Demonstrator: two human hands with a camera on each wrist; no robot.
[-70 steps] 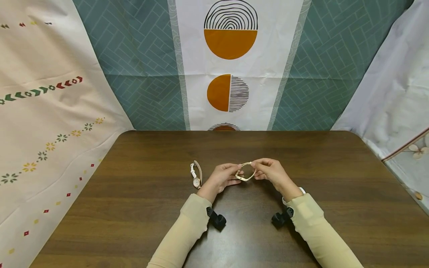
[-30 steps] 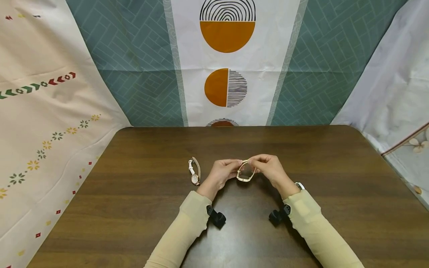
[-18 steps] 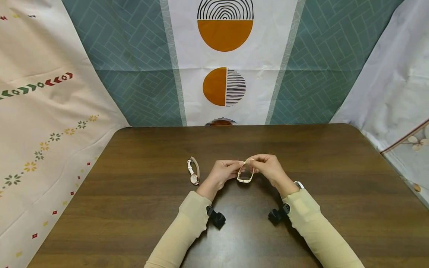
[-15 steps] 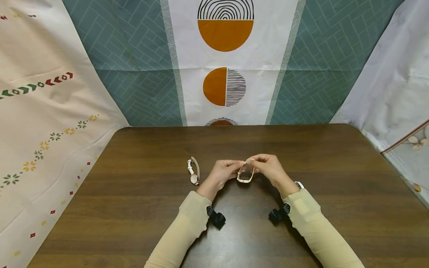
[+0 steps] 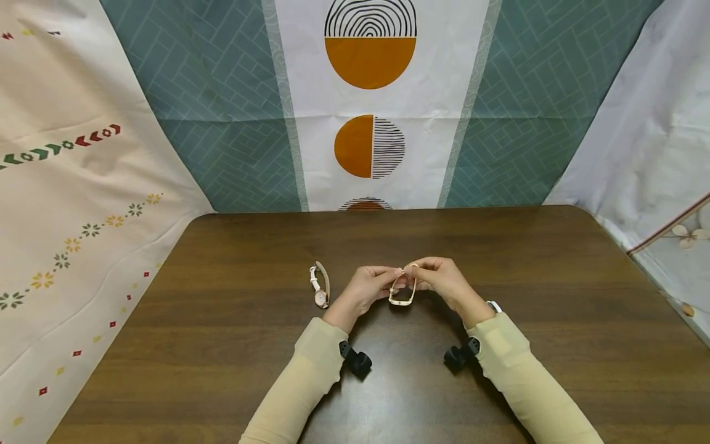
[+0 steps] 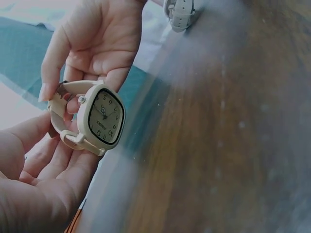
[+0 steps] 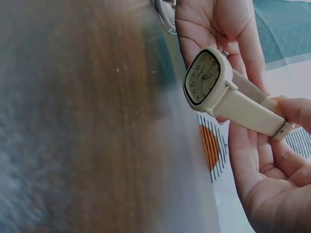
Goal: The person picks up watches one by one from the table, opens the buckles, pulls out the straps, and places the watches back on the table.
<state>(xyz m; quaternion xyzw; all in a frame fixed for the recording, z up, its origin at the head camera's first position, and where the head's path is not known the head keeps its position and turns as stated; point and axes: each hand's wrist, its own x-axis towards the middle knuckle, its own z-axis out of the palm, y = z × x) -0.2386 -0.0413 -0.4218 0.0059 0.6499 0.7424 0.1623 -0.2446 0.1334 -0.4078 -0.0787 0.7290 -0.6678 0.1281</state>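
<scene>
1. at the centre of the frame, the left hand [image 5: 363, 290] and right hand [image 5: 444, 283] pinch the upper part of a cream watch [image 5: 400, 303], its loop hanging between them.
2. left of the hands, a white-strapped watch [image 5: 321, 299] lies on the brown tabletop [image 5: 194, 320].
3. upper middle, a white panel [image 5: 432, 74] bears orange half-circles, with teal cloth [image 5: 222, 92] on both sides.
4. far left, a cream cloth [image 5: 66, 203] shows small flowers.

From my end the place looks screened off for work, in a home or a studio I cannot tell, with a brown table [image 5: 194, 320] hemmed in by a teal-and-white curtain [image 5: 244, 123], a patterned cream cloth [image 5: 66, 191] and a white cloth [image 5: 649, 154].
</scene>
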